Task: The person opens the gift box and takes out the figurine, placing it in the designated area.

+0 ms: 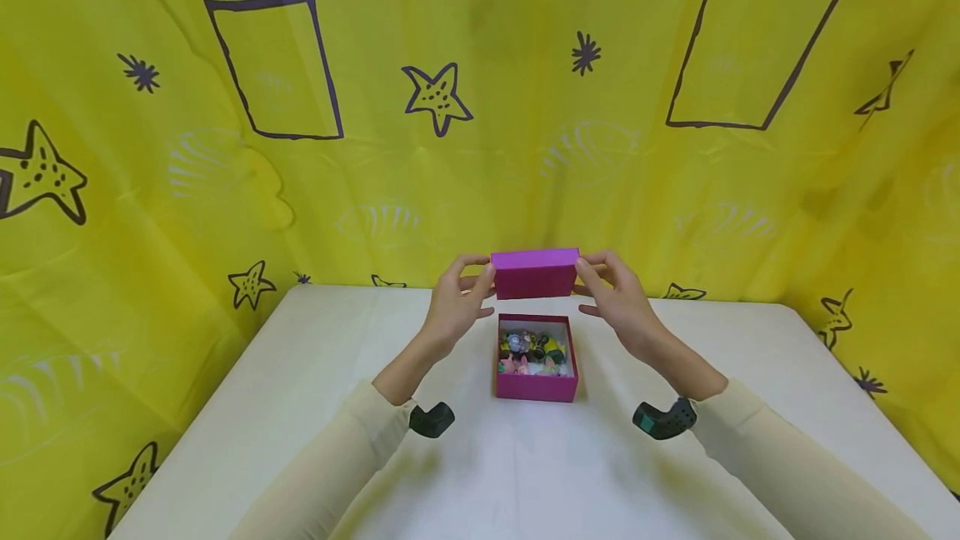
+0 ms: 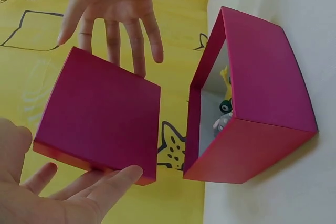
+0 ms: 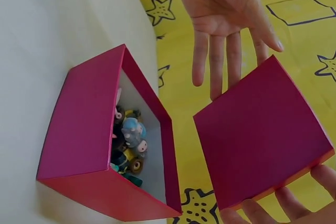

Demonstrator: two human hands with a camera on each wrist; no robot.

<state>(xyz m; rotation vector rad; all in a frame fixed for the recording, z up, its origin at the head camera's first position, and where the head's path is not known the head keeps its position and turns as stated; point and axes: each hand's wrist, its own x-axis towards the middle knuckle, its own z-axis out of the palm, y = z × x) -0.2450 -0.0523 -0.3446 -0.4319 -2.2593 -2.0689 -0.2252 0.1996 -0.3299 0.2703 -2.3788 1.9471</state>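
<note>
A magenta box lid [image 1: 536, 275] is held up above and slightly behind an open magenta box [image 1: 534, 388]. My left hand [image 1: 454, 303] grips the lid's left side, and my right hand [image 1: 621, 307] grips its right side, thumbs toward me. In the left wrist view the lid [image 2: 102, 116] is tilted, with fingers of both hands along opposite edges. Inside the box lie several small toy figures [image 1: 525, 345], some grey, yellow and pink. The right wrist view shows a figure with a blue top [image 3: 134, 128] among them, partly hidden by the box wall.
The box stands on a white table [image 1: 300, 407]. A yellow curtain [image 1: 495, 182] printed with dark stars and frames hangs behind the table and along both sides. Dark bands with small devices are worn at the left wrist [image 1: 432, 421] and right wrist [image 1: 664, 420].
</note>
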